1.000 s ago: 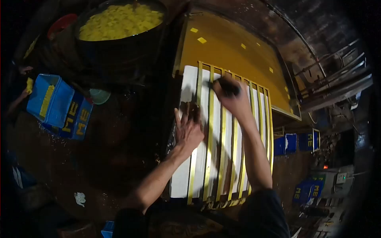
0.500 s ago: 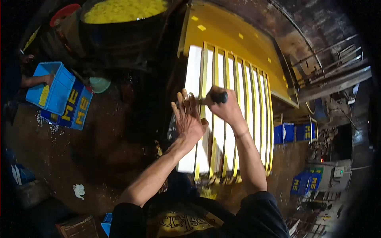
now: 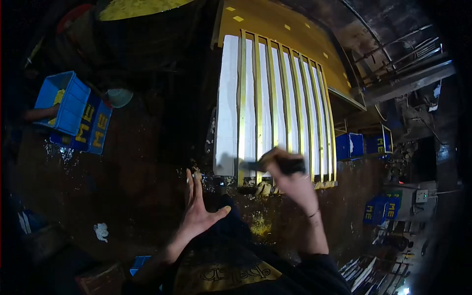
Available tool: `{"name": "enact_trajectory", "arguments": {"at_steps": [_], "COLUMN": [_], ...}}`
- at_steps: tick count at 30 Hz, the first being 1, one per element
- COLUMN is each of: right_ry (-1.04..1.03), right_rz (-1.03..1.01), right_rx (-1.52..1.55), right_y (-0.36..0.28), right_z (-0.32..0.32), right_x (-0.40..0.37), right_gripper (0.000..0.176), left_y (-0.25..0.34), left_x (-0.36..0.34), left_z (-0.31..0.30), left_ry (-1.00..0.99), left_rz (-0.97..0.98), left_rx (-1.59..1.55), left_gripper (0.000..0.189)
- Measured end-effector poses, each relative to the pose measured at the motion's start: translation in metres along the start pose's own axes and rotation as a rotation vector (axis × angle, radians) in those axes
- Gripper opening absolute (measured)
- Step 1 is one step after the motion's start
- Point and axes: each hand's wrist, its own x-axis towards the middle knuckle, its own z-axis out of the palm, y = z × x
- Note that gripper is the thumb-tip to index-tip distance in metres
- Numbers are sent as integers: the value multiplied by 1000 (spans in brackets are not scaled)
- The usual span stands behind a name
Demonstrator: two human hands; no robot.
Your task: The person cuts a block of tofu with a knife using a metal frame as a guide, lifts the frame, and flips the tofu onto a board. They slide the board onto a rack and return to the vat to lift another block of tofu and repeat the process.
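My right hand [image 3: 285, 172], blurred by motion, is closed around a black-handled knife [image 3: 292, 166] over the near end of the slatted frame. The knife's dark blade points left toward the edge of a white slab, which looks like tofu [image 3: 226, 98]. Long yellow slats [image 3: 258, 98] lie across the slab, with white strips showing between them. My left hand [image 3: 199, 214] hangs in front of the slab's near left corner, holding nothing, with its fingers stretched up and the thumb apart.
Beyond the slab extends a yellow-brown board [image 3: 275, 24]. At left, a person's hand [image 3: 44, 114] reaches into a light blue crate [image 3: 73, 105] stacked on darker ones. A large vat [image 3: 142, 10] with yellow contents stands at the upper left. Blue crates [image 3: 381, 210] sit at right on the wet floor.
My left hand has come off the slab and moved down toward my body. My right hand has moved down to the slab's near end with the knife. The view has darkened.
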Motion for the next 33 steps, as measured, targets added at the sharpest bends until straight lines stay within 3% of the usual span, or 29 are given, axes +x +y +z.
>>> {"name": "enact_trajectory", "arguments": {"at_steps": [2, 3, 4, 5, 6, 7, 8, 9, 12, 13, 14, 17, 18, 21, 22, 23, 24, 25, 26, 27, 28, 30, 31, 32, 33], "right_ry": [243, 176, 280, 246, 256, 229, 178, 132, 101, -77, -136, -204, -164, -77, -46, -19, -1, 1, 10, 21, -60, -225, -348, -489, -636], "right_rz": [-149, -84, -83, -126, -109, -240, -119, -203, -150, 94, 198, 210, 173, 73, 36, 1, -36, -68, -293, -213, -264, -328, -339, -355, -390], "right_rx": [-66, -212, -195, -412, -679, -754, -759, -786, -918, -755, -681, -809, -963, -769, -655, -539, -436, -367, -381, -402, -413, -454, -500, -537, -546], "right_y": [26, 41, 59, 102, 157, 184, 221, 250, 305, 312, 325, 342, 353, 305, 279, 248, 209, 170, 133, 82, 61, 14, -6, -22, -31], "right_z": [-38, -70, -85, -105, -120, -132, -147, -162, -190, -199, -202, -209, -208, -265, -291, -319, -345, -367, -380, -375, -376, -357, -322, -282, -238], "right_x": [48, 84, 124, 173, 228, 269, 318, 353, 421, 445, 458, 475, 489, 483, 475, 458, 432, 396, 356, 300, 255, 161, 115, 75, 41], "right_gripper": [13, 16, 16, 18, 29, 34, 38, 41, 48, 46, 43, 48, 52, 46, 45, 43, 42, 40, 42, 38, 34, 28, 24, 21, 18], "left_y": [4, 4, 8, 12, 18, 24, 13, 15, 30, 29, 73, 84, 93, 84, 67, 53, -14, -23, -31, -26, -20, -64, -97, -120, -139], "left_x": [-5, -5, -3, -4, 0, 7, 13, 16, 23, 24, 34, 34, 35, 24, 16, 8, -5, -17, -28, -37, -47, -75, -88, -103, -118], "left_z": [12, 21, 29, 45, 53, 62, 84, 98, 138, 153, 136, 157, 159, 172, 186, 191, 219, 214, 208, 176, 145, 111, 107, 105, 105], "left_ry": [-68, -126, -211, -139, -195, -248, -328, -319, -161, -155, -180, -137, -145, -69, 51, 142, 68, 101, 130, 278, 447, 650, 753, 753, 975], "left_rz": [-148, -235, -362, -348, -353, -351, -350, -391, -554, -648, -685, -608, -660, -699, -378, -239, -188, -148, -104, -220, -317, -207, -187, -187, -230], "left_rx": [-135, -272, -357, -442, -599, -760, -809, -848, -909, -1008, -1149, -968, -1176, -1157, -1008, -794, -737, -849, -961, -1093, -1221, -887, -274, -287, -784], "left_gripper": [123, 121, 118, 95, 76, 58, 41, 37, 29, 35, 39, 39, 37, 32, 28, 26, 27, 27, 27, 28, 30, 37, 42, 42, 45]}}
